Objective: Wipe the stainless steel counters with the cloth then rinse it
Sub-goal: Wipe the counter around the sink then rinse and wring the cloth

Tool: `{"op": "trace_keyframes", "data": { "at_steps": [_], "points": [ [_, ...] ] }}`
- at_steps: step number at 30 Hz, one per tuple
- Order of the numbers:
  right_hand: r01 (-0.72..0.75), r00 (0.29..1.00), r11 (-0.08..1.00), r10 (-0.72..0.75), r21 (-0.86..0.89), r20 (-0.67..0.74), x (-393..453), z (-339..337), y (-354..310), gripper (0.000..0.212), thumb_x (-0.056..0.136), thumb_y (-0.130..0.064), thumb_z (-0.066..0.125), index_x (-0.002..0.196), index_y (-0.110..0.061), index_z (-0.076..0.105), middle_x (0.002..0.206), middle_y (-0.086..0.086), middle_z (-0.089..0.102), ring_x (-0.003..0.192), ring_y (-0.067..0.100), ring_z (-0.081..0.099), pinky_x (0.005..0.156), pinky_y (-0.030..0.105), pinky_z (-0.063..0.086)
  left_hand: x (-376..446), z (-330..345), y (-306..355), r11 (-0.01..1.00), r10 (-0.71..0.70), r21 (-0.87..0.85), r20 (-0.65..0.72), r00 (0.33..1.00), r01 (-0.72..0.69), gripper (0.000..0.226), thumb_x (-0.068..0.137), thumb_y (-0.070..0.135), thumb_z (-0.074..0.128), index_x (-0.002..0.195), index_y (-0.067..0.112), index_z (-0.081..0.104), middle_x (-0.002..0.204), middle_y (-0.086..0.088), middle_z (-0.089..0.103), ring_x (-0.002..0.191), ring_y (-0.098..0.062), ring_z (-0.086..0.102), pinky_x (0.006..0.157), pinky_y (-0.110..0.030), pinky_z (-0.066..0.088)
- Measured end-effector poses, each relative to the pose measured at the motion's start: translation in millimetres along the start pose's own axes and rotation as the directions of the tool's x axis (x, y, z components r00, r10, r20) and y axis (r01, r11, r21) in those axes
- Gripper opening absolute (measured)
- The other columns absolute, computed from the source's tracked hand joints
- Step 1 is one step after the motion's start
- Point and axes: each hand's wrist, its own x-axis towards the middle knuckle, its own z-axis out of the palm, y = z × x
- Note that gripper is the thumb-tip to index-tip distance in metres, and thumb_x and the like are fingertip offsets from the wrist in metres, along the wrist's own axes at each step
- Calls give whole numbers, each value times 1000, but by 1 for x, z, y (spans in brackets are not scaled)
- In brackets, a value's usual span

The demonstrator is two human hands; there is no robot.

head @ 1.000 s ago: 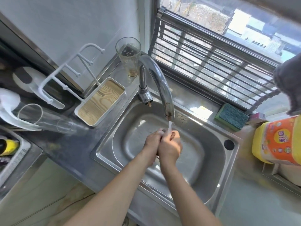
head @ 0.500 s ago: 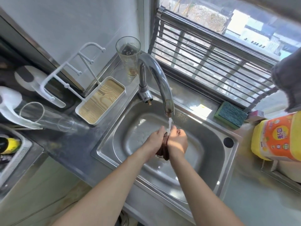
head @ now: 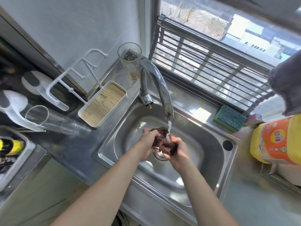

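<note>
Centre of frame, over the sink [head: 211,162]: both hands hold the dark cloth [head: 163,141] bunched under the tap [head: 160,88] stream, left hand [head: 149,139] with fingers curled closed on the cloth's upper-left edge, right hand [head: 178,150] cupped beneath with fingers wrapped around its lower-right part. The wad lies squarely between the two palms, no clear long axis, water hitting its top right, directly above the drain [head: 160,154], both hands equally near. Judging by this, the rinse step is in progress, tabletop [head: 68,149] wiping seemingly done; a squeeze or wring looks next.
</note>
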Motion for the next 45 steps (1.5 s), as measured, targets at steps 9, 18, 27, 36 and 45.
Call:
{"op": "trace_keyframes", "data": {
  "at_steps": [9, 18, 27, 36, 45],
  "points": [
    [371, 881, 882, -433, -289, -192, 4, 40, 26, 51, 67, -79, 68, 102, -44, 55, 98, -5, 72, 97, 19, 71, 97, 46, 56, -11, 33, -11, 993, 102, -64, 30, 994, -100, 34, 103, 39, 52, 81, 23, 72, 85, 1, 73, 86, -17, 67, 70, -25, 53],
    [254, 861, 874, -399, -413, -315, 29, 36, 2, 38, 85, -51, 78, 73, -19, 63, 73, -1, 68, 84, 31, 67, 81, 34, 52, -6, 32, -23, 975, 51, -218, 45, 998, -40, 35, 107, 34, 46, 92, 16, 72, 59, 9, 71, 49, -1, 64, 44, -14, 43],
    [190, 885, 856, -362, -481, -294, 36, 18, -7, 45, 94, -52, 65, 65, -17, 64, 72, 3, 66, 88, 32, 64, 90, 39, 50, -6, 19, -27, 998, -15, -63, 164, 986, 25, 29, 103, 32, 60, 126, 15, 62, 91, -11, 66, 82, -22, 62, 72, -41, 63],
    [298, 850, 796, -473, -527, -233, 19, 11, 7, 28, 92, -53, 66, 91, -25, 65, 85, -1, 72, 91, 25, 68, 91, 42, 55, 9, 2, -27, 999, 10, 45, -106, 994, -5, 17, 106, 24, 46, 103, 17, 61, 79, -8, 65, 55, -16, 55, 44, -20, 42],
    [321, 825, 674, -544, -665, -154, 6, 33, 16, 43, 99, -46, 57, 80, -7, 58, 70, 7, 65, 70, 25, 59, 61, 35, 38, 12, 13, -30, 997, 25, 73, -101, 995, -18, 44, 102, 49, 49, 76, 18, 69, 53, 8, 60, 41, -4, 52, 41, -14, 36]
  ]
}}
